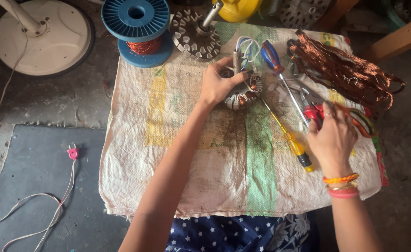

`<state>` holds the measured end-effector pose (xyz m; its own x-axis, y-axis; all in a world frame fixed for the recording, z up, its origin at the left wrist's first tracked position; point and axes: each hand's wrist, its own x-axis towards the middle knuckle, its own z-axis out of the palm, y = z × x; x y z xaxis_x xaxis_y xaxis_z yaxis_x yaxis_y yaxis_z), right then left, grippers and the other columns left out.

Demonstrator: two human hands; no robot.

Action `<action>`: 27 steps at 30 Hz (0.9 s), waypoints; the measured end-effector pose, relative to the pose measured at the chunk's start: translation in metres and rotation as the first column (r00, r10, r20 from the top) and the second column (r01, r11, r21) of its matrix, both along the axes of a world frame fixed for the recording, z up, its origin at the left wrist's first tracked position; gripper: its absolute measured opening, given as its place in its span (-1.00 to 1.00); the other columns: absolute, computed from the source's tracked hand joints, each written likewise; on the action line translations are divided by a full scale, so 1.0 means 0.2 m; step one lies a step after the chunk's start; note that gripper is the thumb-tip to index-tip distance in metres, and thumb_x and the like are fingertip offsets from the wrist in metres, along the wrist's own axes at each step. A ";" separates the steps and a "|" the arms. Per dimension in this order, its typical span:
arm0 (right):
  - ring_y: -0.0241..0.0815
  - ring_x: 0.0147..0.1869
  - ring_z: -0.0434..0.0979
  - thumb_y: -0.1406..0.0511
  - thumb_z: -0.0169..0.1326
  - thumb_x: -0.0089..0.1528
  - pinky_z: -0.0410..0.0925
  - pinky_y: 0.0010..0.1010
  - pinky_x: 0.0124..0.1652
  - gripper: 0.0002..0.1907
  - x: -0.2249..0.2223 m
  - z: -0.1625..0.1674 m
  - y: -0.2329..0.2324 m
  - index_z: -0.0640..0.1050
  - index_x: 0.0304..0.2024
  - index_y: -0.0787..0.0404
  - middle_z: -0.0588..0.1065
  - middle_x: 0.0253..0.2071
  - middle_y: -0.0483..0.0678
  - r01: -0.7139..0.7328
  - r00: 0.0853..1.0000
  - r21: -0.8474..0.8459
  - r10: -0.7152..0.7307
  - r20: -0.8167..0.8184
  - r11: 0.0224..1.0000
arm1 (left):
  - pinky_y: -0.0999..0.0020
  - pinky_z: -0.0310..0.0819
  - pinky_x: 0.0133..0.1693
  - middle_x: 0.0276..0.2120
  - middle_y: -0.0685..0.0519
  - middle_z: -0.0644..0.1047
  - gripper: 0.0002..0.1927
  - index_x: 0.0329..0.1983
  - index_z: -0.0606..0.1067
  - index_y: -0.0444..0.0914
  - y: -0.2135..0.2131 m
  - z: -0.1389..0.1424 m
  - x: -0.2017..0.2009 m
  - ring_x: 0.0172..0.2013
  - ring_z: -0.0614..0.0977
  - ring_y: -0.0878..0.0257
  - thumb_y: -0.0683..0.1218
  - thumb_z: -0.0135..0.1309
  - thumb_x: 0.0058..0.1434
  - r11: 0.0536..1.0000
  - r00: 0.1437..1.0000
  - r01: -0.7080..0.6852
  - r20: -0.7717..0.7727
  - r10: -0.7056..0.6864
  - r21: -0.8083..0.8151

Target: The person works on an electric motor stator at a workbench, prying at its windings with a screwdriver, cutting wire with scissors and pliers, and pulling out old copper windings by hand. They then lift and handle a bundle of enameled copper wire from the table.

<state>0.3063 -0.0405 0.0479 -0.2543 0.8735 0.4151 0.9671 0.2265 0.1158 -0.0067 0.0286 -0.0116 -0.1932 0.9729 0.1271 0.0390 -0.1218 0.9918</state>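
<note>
Left hand (218,84) grips round stator (242,93) w/ copper windings, steel teeth.

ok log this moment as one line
left hand: holds wound stator | right hand: on red-handled pliers | yellow screwdriver: between hands on sack cloth

Near half of sack cloth (177,177) bare: open passage. Far edge crowded by blue wire spool (137,30), toothed rotor (196,35). Far right corner blocked by copper coil heap (345,70). Screwdrivers (287,135) lie slantwise right of centre.
</note>
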 end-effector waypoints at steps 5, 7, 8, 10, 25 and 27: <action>0.25 0.04 0.57 0.18 0.21 0.21 0.44 -0.03 -0.06 -0.38 0.03 0.03 0.06 0.51 0.28 0.35 0.52 0.10 0.28 0.032 0.996 -0.160 -0.046 -0.081 0.987 | 0.19 0.65 -0.08 -0.23 -0.09 0.70 -0.22 0.22 0.50 -0.29 0.01 -0.02 0.00 -0.29 0.73 0.18 0.15 0.33 -0.06 0.999 0.997 0.022 -0.070 -0.019 0.044; 0.24 -0.01 0.60 0.15 0.19 0.23 0.46 -0.06 -0.03 -0.39 0.02 0.06 0.08 0.50 0.29 0.28 0.56 -0.04 0.30 0.174 0.972 -0.355 -0.218 -0.088 0.919 | 0.16 0.65 -0.08 -0.22 -0.11 0.69 -0.18 0.27 0.43 -0.28 0.00 -0.01 0.00 -0.29 0.73 0.15 0.16 0.30 -0.05 0.997 0.998 0.063 -0.033 -0.062 0.033; 0.24 -0.04 0.62 0.14 0.19 0.24 0.47 -0.08 -0.01 -0.39 0.01 0.07 0.08 0.49 0.29 0.25 0.58 -0.11 0.31 0.236 0.951 -0.448 -0.301 -0.078 0.862 | 0.15 0.64 -0.06 -0.19 -0.12 0.68 -0.17 0.29 0.41 -0.29 -0.01 0.00 -0.01 -0.27 0.74 0.14 0.16 0.28 -0.02 0.994 0.996 0.079 -0.035 -0.076 0.072; 0.23 0.03 0.59 0.20 0.19 0.20 0.44 -0.05 -0.02 -0.45 0.00 0.06 0.06 0.55 0.22 0.28 0.56 0.04 0.24 0.075 0.984 -0.246 -0.112 -0.140 0.966 | 0.14 0.63 -0.05 -0.13 -0.13 0.68 -0.17 0.33 0.38 -0.28 -0.03 0.02 -0.03 -0.24 0.75 0.13 0.18 0.23 0.02 0.992 0.996 0.083 -0.033 -0.080 0.099; 0.22 0.07 0.59 0.30 0.18 0.15 0.43 -0.07 0.08 -0.35 0.51 -0.05 0.23 0.52 0.33 0.01 0.58 0.07 0.20 0.207 0.954 -0.424 -0.278 -0.112 0.882 | 0.30 0.31 -0.19 -0.26 0.08 0.49 -0.40 0.12 0.52 -0.21 -0.19 0.13 -0.05 -0.25 0.41 0.24 0.31 -0.03 0.26 0.758 0.650 -0.369 -0.434 0.624 0.538; 0.20 0.01 0.64 0.29 0.24 0.10 0.46 -0.10 0.05 -0.33 0.52 0.01 0.26 0.52 0.30 -0.01 0.61 0.03 0.15 0.209 0.956 -0.478 -0.282 -0.086 0.853 | 0.31 0.30 -0.12 -0.24 0.06 0.41 -0.41 0.12 0.48 -0.21 -0.19 0.13 -0.05 -0.21 0.39 0.25 0.31 -0.06 0.28 0.792 0.712 -0.370 -0.399 0.578 0.486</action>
